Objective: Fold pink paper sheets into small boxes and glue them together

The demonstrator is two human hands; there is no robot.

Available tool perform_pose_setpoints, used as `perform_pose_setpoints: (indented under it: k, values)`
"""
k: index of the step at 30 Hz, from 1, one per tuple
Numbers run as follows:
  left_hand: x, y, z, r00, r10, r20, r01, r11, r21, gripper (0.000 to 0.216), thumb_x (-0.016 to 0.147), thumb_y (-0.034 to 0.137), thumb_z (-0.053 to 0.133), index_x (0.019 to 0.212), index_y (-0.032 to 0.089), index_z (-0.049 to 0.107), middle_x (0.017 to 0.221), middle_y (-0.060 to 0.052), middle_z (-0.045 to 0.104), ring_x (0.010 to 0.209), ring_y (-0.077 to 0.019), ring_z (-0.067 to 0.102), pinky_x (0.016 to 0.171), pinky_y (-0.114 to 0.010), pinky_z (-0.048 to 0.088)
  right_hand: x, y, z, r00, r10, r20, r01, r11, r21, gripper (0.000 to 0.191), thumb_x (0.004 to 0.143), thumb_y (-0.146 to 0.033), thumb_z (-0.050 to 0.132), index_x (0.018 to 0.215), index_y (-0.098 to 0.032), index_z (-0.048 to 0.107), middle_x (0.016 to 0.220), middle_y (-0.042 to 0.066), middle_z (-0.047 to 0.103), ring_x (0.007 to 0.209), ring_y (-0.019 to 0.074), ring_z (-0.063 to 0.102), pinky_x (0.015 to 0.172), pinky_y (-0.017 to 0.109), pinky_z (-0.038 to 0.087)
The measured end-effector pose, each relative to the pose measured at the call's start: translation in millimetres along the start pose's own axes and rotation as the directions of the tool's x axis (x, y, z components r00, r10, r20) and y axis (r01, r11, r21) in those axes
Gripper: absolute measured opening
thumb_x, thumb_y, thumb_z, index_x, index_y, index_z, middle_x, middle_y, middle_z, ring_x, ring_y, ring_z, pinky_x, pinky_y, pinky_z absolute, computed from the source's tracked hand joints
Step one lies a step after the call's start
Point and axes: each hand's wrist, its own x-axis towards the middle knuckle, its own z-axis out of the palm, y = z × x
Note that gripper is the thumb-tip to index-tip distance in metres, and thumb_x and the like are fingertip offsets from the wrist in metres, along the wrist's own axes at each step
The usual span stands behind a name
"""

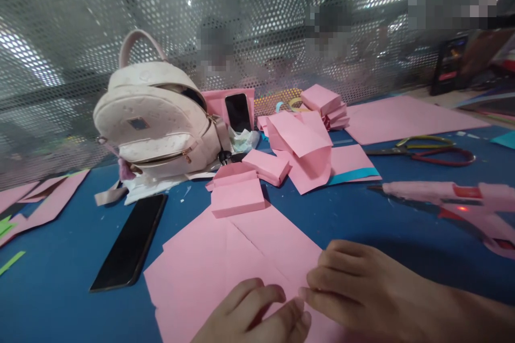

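Observation:
A large sheet of pink paper (201, 257) with crease lines lies on the blue table in front of me. My left hand (257, 313) is at its near part, fingers curled and thumb and fingertips pinched together on the paper. Close beside it, my right hand (362, 284) has its fingers bent inward, gripping the sheet near its right side. The fingertips of both hands almost meet. At the far end of the sheet sits a small folded pink paper box (238, 196). To the right lies a pink glue gun (450, 193) with a lit red light.
A black phone (131, 244) lies left of the sheet. Behind it stands a pale pink backpack (156, 112). Folded pink pieces (300, 139) are heaped at centre back. Scissors (426, 151) lie at right, before a perforated metal screen (257, 59). Paper strips (56, 203) lie far left.

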Motion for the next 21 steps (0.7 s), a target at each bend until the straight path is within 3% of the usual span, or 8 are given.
perform_pose_setpoints:
  k: [5,7,9,13,17,21]
  values:
    - [14.7,-5.1,-13.6,1.000,0.002,0.012,-0.002,1.000,-0.005,0.028,0.100,0.014,0.049,0.090,0.022,0.074,0.072,0.005,0.068,0.072,-0.0101,0.067,0.083,-0.024,0.055,1.3,-1.7,-1.6,0.999,-0.029,0.016,0.030,0.999,-0.012,0.021,0.102,-0.017,0.044,0.111,-0.020,0.063,0.091,0.004,0.067,0.080,0.0167,0.056,0.073,0.031,0.045]
    - [25.6,-11.3,-24.0,0.974,0.164,0.156,-0.161,0.987,-0.030,0.022,0.099,0.014,0.054,0.094,0.022,0.074,0.082,0.007,0.073,0.080,-0.0089,0.070,0.089,-0.021,0.055,2.3,-1.5,-1.7,1.000,-0.022,0.015,0.022,1.000,-0.013,0.023,0.102,-0.016,0.042,0.111,-0.020,0.063,0.090,0.004,0.066,0.079,0.0166,0.055,0.072,0.031,0.045]
    - [31.1,-16.3,-30.1,0.973,0.201,0.117,-0.196,0.979,-0.052,0.018,0.097,0.015,0.058,0.091,0.022,0.074,0.087,0.008,0.075,0.085,-0.0077,0.071,0.099,-0.021,0.051,2.9,-1.3,-1.1,1.000,-0.021,0.011,0.021,1.000,-0.015,0.026,0.103,-0.015,0.039,0.111,-0.020,0.063,0.089,0.004,0.066,0.078,0.0164,0.055,0.072,0.031,0.045]
    - [20.7,-21.0,-27.2,0.988,0.147,-0.056,-0.151,0.986,-0.074,0.023,0.099,0.016,0.055,0.084,0.016,0.073,0.077,0.005,0.076,0.089,-0.0078,0.073,0.111,-0.022,0.043,2.6,-1.3,0.6,1.000,-0.023,-0.006,0.022,0.999,-0.036,0.028,0.104,-0.014,0.037,0.112,-0.019,0.063,0.089,0.003,0.065,0.078,0.0160,0.054,0.074,0.030,0.045]
    - [7.4,-26.1,-26.9,0.983,0.180,-0.036,-0.183,0.976,-0.122,0.030,0.103,0.017,0.049,0.083,0.017,0.071,0.071,0.007,0.074,0.086,-0.0052,0.074,0.114,-0.023,0.041,4.7,-3.1,-1.8,0.999,-0.031,-0.026,0.029,0.998,-0.059,0.028,0.104,-0.014,0.037,0.113,-0.018,0.063,0.088,0.004,0.065,0.079,0.0161,0.054,0.075,0.030,0.045]
    - [12.2,-32.0,-38.1,0.971,0.235,0.032,-0.223,0.952,-0.211,0.033,0.103,0.013,0.047,0.078,0.014,0.068,0.071,0.006,0.073,0.084,-0.0028,0.073,0.117,-0.022,0.036,8.8,-5.5,-6.8,0.998,-0.035,-0.056,0.030,0.997,-0.075,0.031,0.105,-0.013,0.033,0.109,-0.018,0.063,0.085,0.003,0.064,0.077,0.0159,0.053,0.074,0.029,0.045]
